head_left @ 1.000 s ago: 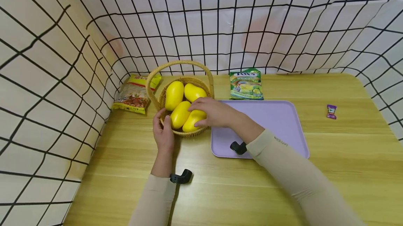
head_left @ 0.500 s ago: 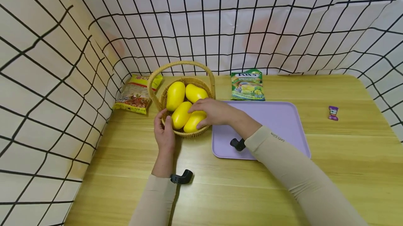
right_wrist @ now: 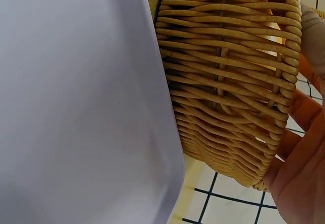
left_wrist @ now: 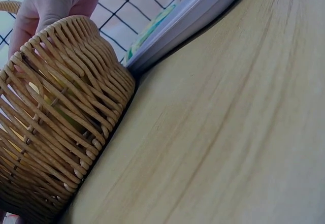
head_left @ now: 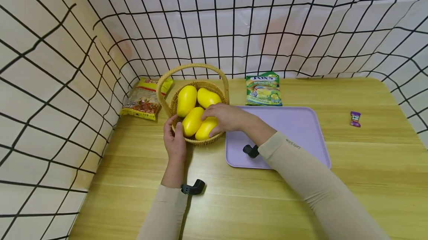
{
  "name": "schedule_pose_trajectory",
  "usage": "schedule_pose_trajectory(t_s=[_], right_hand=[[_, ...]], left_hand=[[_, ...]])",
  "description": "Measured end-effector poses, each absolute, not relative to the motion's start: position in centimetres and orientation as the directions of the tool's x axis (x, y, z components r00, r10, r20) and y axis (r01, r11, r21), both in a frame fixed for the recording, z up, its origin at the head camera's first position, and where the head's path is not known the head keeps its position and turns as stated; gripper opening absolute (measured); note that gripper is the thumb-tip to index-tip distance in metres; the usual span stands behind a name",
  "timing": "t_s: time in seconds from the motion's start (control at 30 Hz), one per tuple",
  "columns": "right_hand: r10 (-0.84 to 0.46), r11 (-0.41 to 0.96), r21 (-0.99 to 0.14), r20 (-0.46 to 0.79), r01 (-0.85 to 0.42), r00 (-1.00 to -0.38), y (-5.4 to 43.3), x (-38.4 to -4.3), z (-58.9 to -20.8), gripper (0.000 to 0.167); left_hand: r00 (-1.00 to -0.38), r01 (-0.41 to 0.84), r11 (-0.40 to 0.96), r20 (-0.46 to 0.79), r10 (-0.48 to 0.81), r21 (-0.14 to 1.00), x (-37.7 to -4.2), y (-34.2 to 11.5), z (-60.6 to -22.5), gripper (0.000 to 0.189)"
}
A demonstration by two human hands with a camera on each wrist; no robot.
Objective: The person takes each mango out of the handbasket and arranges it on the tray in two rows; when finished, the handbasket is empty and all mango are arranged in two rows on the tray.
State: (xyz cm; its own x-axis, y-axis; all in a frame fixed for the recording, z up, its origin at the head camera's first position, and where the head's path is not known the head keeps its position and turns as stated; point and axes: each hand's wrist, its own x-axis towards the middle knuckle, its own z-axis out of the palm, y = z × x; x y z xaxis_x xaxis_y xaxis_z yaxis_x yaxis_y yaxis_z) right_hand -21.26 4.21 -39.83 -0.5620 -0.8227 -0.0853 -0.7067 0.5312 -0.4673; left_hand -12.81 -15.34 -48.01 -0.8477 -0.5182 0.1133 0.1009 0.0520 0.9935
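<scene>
A wicker basket (head_left: 204, 143) with a tall arched handle holds several yellow mangoes. At its front left rim is my left hand (head_left: 174, 141), pinching the rim with the thumb on the inner side. My right hand (head_left: 229, 117) reaches over the right rim, its fingers and thumb round the front right mango (head_left: 205, 129). Another mango (head_left: 192, 122) lies beside my right fingertips. The right wrist view has the basket's woven side (right_wrist: 228, 71), with my right hand (right_wrist: 304, 158) at the rim. Through the weave in the left wrist view, yellow fruit shows inside the basket (left_wrist: 71, 107).
A lilac tray (head_left: 287, 132) lies right of the basket, partly under my right forearm. Behind it stands a green candy bag (head_left: 263, 89). A yellow-edged food packet (head_left: 142, 99) sits left of the basket. One purple-wrapped sweet (head_left: 355, 119) lies far right. Grid-patterned cloth walls surround the table.
The camera view has shifted slightly. My right hand has settled a little further down over the front right mango; my left hand keeps its place on the basket rim.
</scene>
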Motion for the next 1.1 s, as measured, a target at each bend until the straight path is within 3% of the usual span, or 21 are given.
schedule_pose_trajectory(t_s=[1.1], right_hand=[[-0.811, 0.563, -0.432, -0.125, -0.704, -0.572, 3.88, -21.25, -39.72, 0.06]], left_hand=[[-0.847, 0.087, 0.053, 0.102, -0.522, 0.995, -12.83, -15.53, -48.13, 0.032]])
